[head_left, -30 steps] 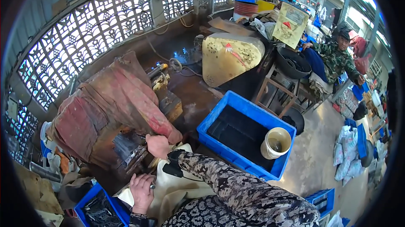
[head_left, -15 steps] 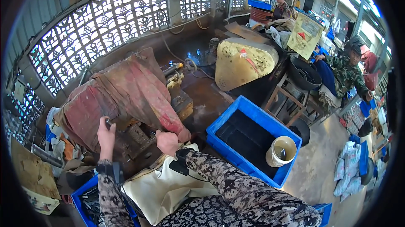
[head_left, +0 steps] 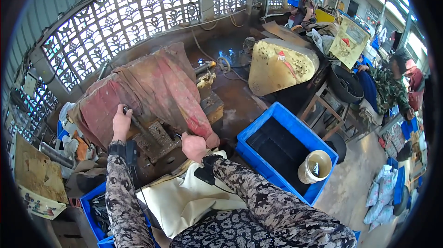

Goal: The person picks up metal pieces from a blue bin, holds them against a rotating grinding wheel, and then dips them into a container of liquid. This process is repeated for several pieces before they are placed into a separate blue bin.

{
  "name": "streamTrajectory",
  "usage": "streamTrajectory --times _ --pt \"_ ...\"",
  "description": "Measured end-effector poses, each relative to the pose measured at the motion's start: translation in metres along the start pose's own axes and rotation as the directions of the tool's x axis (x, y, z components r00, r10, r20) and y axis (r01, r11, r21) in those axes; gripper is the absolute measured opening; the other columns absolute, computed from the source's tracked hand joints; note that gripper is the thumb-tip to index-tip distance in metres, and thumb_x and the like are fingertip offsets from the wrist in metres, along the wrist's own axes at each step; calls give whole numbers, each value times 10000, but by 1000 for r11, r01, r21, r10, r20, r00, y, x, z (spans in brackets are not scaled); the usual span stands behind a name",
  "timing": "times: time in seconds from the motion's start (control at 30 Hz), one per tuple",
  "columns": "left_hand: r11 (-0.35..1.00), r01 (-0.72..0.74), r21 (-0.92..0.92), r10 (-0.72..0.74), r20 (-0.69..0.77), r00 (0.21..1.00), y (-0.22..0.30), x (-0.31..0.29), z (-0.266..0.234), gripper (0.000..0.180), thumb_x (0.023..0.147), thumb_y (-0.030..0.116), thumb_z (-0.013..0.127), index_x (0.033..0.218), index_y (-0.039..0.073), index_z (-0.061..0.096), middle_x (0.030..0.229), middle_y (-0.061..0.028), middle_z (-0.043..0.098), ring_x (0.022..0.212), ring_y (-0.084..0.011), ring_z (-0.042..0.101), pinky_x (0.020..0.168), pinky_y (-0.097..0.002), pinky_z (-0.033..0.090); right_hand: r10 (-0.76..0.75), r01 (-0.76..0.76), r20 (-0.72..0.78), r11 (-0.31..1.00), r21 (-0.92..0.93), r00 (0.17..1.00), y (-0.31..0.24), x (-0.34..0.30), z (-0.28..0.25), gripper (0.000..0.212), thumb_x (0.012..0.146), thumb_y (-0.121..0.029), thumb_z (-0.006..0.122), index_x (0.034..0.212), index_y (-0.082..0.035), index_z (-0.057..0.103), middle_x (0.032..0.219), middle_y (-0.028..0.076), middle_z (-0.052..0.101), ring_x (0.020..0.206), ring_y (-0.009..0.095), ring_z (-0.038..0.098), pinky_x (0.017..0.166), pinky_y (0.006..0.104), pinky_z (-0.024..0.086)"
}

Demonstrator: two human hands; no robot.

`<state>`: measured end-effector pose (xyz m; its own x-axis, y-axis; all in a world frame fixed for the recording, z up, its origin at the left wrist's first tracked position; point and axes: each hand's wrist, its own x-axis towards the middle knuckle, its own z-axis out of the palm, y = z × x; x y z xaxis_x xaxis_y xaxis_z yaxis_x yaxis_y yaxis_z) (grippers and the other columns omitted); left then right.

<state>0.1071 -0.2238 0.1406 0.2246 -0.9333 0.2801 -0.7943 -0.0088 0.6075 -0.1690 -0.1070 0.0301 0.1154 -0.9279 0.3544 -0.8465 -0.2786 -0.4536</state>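
Note:
My left hand (head_left: 122, 124) is closed round the dark knob (head_left: 125, 109) of a lever, whose bar (head_left: 144, 129) runs down toward a worn metal block (head_left: 159, 143). To its right, my right hand (head_left: 194, 147) is closed beside the block. A thin metal tip (head_left: 178, 135) pokes out of its fingers; the rest of that piece is hidden in the grip. Behind both hands, a stained red-brown cloth (head_left: 147, 82) drapes over the machine. A cream cloth (head_left: 184, 199) lies across my lap, below the right hand.
Right of me stands a blue crate (head_left: 251, 153) with dark contents and a cream bucket (head_left: 314, 167) in it. Another blue crate (head_left: 94, 222) holds dark slim pieces at lower left. A yellowish machine guard (head_left: 281, 68) stands ahead. Two co-workers (head_left: 392, 82) (head_left: 304, 5) are farther off.
My left hand has moved forward with the lever knob, and more of the lever bar shows. My right hand stays closed near the block. The whole view has shifted slightly.

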Motion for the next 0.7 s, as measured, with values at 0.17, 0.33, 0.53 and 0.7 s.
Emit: streamTrajectory --times 0.17,0.33,0.53,0.7 --pt "999 26 29 -26 12 1000 2 -1 -5 376 872 294 632 1192 129 526 925 -234 660 911 -434 625 771 -488 490 17 -17 23 999 -29 1000 -5 2 -1 133 876 -160 485 841 -56 561 679 139 658 633 318 670 548 451 518" --pt "981 -174 88 191 -243 951 3 -45 3 475 875 262 638 1296 100 488 897 -213 663 857 -406 641 747 -467 499 10 -10 23 1000 -27 1000 -7 3 -2 138 880 -161 482 846 -55 564 678 139 658 635 318 671 553 450 520" --pt "981 -47 -186 41 -40 998 -47 -161 -4 505 867 110 638 1340 49 471 770 -138 633 682 -248 619 666 -363 504 12 -11 12 1000 -17 1000 -4 2 -2 162 899 -179 478 850 -53 567 674 139 657 636 319 670 556 454 517" --pt "929 50 -366 -119 -168 978 -66 -249 -42 417 916 30 563 1328 55 503 830 -22 578 648 -73 507 552 -216 448 -7 7 -3 1000 -11 1000 -4 2 2 177 912 -204 492 850 -56 568 672 140 655 635 322 668 556 455 515"
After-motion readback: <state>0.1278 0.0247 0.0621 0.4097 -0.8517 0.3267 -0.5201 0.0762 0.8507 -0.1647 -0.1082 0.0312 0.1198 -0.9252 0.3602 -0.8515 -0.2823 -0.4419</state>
